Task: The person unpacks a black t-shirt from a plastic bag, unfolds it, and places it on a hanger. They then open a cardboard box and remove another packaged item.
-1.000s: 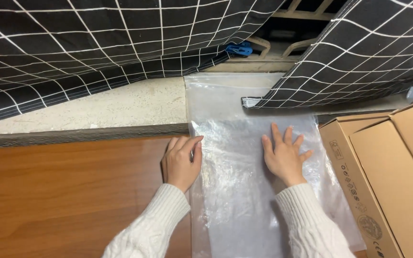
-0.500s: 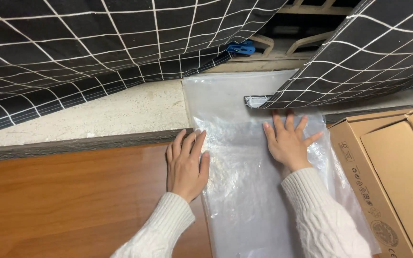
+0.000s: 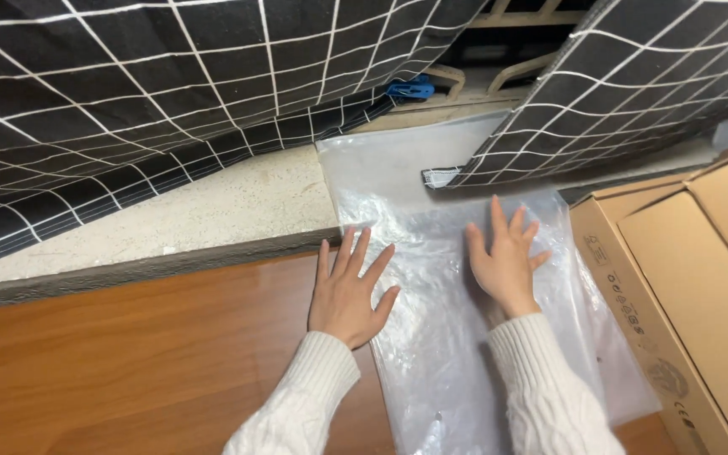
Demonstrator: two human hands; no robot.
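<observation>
A large clear plastic bag [image 3: 431, 253] lies flat on the floor, running from the wooden boards up onto the pale stone strip. My left hand [image 3: 349, 291] rests flat on the bag's left edge, fingers spread, half on the wood. My right hand [image 3: 505, 261] presses flat on the bag's middle right, fingers spread and pointing away from me. Both hands hold nothing. White knitted sleeves cover both forearms.
Black cloth with a white grid [image 3: 128, 93] hangs at the upper left and another piece [image 3: 617, 93] overlaps the bag's far end. A brown cardboard box [image 3: 693, 295] lies along the right. A blue clip [image 3: 410, 87] sits by wooden slats behind. Wooden floor [image 3: 111, 371] spreads left.
Both hands have slid forward along the plastic bag, away from me, staying flat with fingers spread. The view has shifted slightly.
</observation>
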